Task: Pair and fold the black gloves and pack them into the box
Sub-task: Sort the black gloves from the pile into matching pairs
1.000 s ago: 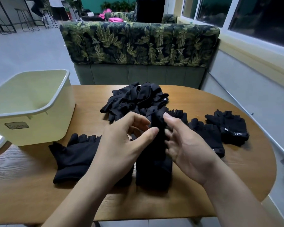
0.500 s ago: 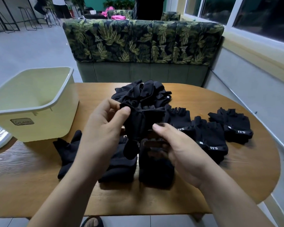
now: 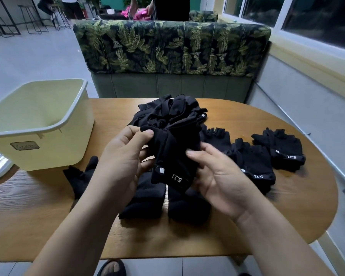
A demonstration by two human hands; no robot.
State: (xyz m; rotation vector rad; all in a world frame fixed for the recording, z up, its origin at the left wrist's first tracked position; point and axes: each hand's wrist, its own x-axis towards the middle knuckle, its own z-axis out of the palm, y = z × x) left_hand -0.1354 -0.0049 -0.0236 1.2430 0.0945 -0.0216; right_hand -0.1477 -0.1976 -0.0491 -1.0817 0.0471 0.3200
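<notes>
A black glove (image 3: 173,156) with white "5.11" lettering on its cuff hangs above the wooden table (image 3: 287,216). My left hand (image 3: 124,162) pinches its upper left corner between thumb and fingers. My right hand (image 3: 213,176) grips its right side with curled fingers. Under it lie two flat black gloves (image 3: 167,200) side by side. A loose heap of black gloves (image 3: 167,110) sits behind. Three folded gloves (image 3: 253,162) lie in a row to the right. The pale yellow box (image 3: 38,124) stands at the left.
A leaf-patterned sofa back (image 3: 171,46) stands behind the table, with a wall and window to the right. A sandalled foot (image 3: 113,267) shows under the table's near edge. People and stools are far back on the left.
The glove has been lifted off the table and now hangs between both hands with its lettered cuff facing me. The view has tilted slightly up.
</notes>
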